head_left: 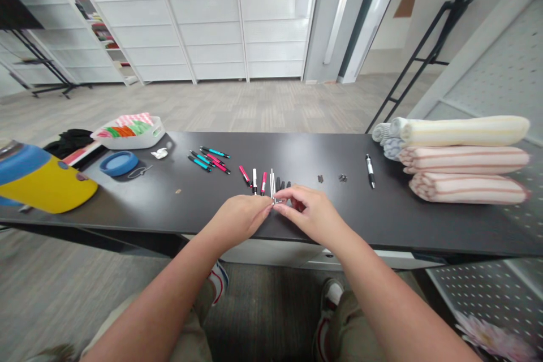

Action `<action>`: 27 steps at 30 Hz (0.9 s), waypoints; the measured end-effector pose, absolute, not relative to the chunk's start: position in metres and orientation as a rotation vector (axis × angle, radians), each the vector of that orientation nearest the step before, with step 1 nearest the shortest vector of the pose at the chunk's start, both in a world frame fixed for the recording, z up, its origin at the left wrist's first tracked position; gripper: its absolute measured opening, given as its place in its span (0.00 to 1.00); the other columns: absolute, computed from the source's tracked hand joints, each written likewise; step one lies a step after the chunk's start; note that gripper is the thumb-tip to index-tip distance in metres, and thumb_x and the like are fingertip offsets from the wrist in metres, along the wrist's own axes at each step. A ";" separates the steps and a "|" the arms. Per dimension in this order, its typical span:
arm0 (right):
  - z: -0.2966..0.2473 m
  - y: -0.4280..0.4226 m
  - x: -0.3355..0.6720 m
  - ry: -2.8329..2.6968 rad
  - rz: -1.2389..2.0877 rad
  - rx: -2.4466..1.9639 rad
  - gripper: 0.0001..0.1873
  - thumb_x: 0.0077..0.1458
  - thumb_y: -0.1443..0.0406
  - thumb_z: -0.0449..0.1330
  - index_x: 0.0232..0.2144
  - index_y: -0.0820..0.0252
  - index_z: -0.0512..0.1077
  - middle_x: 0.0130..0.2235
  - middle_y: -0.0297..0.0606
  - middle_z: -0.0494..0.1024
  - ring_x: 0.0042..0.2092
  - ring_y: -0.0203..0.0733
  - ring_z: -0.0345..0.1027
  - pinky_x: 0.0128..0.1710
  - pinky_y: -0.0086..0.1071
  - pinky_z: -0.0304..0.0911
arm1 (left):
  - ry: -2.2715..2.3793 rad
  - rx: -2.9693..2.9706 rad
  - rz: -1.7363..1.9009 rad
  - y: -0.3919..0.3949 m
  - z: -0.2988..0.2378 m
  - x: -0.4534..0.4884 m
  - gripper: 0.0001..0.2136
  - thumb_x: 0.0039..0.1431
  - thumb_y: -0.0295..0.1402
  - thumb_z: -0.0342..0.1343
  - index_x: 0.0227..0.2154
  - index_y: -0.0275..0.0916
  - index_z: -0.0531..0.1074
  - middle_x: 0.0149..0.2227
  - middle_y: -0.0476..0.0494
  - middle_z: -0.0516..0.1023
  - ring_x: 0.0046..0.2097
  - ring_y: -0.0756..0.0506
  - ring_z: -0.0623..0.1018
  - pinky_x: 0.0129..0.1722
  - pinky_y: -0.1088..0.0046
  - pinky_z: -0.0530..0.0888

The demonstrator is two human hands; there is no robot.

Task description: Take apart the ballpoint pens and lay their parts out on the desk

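Near the front of the dark table, my left hand (pixel 245 216) and my right hand (pixel 310 210) meet, fingertips almost touching. Between them they pinch a small, thin silvery piece (pixel 278 201), too small to make out fully. Just beyond my fingers lie slim white pen refills (pixel 272 184) and several black pen parts (pixel 283 184), partly hidden by my right hand. Left of these are a white pen barrel (pixel 254 180), a pink pen barrel (pixel 263 183) and another pink pen barrel (pixel 245 176).
Whole blue and pink pens (pixel 209 159) lie to the left. Small dark parts (pixel 320 179), a pile of tiny metal pieces (pixel 343 178) and a black-and-silver pen (pixel 370 171) are at right. Rolled towels (pixel 466 158), a white basket (pixel 148 137) and a blue lid (pixel 119 163) flank them.
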State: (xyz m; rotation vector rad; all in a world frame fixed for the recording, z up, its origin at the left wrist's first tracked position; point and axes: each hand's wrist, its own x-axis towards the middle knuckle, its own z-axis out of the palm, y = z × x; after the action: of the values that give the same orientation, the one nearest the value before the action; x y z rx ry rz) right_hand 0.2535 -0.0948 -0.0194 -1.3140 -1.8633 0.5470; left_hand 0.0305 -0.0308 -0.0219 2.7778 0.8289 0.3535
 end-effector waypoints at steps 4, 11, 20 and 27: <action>-0.017 -0.094 0.252 -1.857 0.590 -1.344 0.08 0.67 0.60 0.62 0.37 0.52 0.81 0.36 0.33 0.83 0.36 0.39 0.73 0.39 0.32 0.65 | 0.802 2.817 0.303 -0.031 -0.022 0.030 0.14 0.76 0.36 0.42 0.45 0.41 0.74 0.42 0.43 0.83 0.44 0.41 0.82 0.43 0.67 0.72; -0.012 -0.094 0.294 -1.642 0.330 -1.624 0.10 0.64 0.55 0.63 0.37 0.52 0.82 0.34 0.34 0.84 0.33 0.41 0.75 0.35 0.34 0.64 | 0.914 2.820 0.311 -0.031 -0.020 0.029 0.14 0.76 0.37 0.42 0.40 0.41 0.72 0.38 0.44 0.82 0.39 0.42 0.81 0.37 0.69 0.69; -0.027 -0.089 0.342 -1.559 -0.156 -2.080 0.10 0.63 0.62 0.60 0.41 0.55 0.82 0.37 0.41 0.85 0.37 0.48 0.78 0.37 0.38 0.65 | 0.920 2.851 0.268 -0.032 -0.018 0.031 0.14 0.76 0.37 0.42 0.40 0.41 0.72 0.37 0.45 0.82 0.38 0.42 0.80 0.36 0.69 0.67; -0.034 -0.085 0.341 -1.681 -0.219 -2.182 0.08 0.63 0.64 0.60 0.39 0.56 0.81 0.40 0.43 0.85 0.41 0.52 0.78 0.39 0.39 0.65 | 0.904 2.841 0.289 -0.031 -0.020 0.031 0.13 0.75 0.37 0.43 0.40 0.41 0.73 0.36 0.44 0.82 0.39 0.42 0.80 0.37 0.69 0.68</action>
State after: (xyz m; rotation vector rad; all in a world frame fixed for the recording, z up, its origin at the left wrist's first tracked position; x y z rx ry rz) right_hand 0.3406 -0.0845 -0.0342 -2.1820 -1.6811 -0.2185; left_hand 0.0311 -0.0306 -0.0196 2.8408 0.9037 0.2891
